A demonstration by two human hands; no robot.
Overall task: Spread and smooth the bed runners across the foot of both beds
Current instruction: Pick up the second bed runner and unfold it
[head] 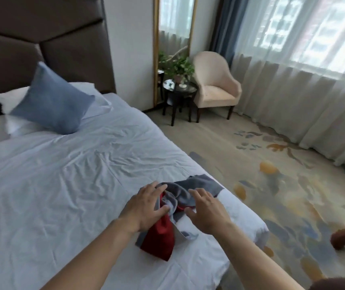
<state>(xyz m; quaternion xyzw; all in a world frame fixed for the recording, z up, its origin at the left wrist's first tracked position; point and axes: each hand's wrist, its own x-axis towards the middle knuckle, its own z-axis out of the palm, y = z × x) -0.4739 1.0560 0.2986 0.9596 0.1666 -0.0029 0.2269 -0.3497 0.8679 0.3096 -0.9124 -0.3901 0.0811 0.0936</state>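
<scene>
a bunched bed runner (pixel 173 208) (grey on one face, red on the other) lies crumpled on the white bed (pixel 62 185) near its right edge. the left hand (pixel 144 208) rests on the heap with fingers spread, thumb against the grey folds. the right hand (pixel 207 212) hovers at the runner's right side, fingers loosely spread, holding nothing. a blue cushion (pixel 52 101) leans against the pillows by the headboard.

Soft window (pixel 305 32) daylight, slight blur
</scene>
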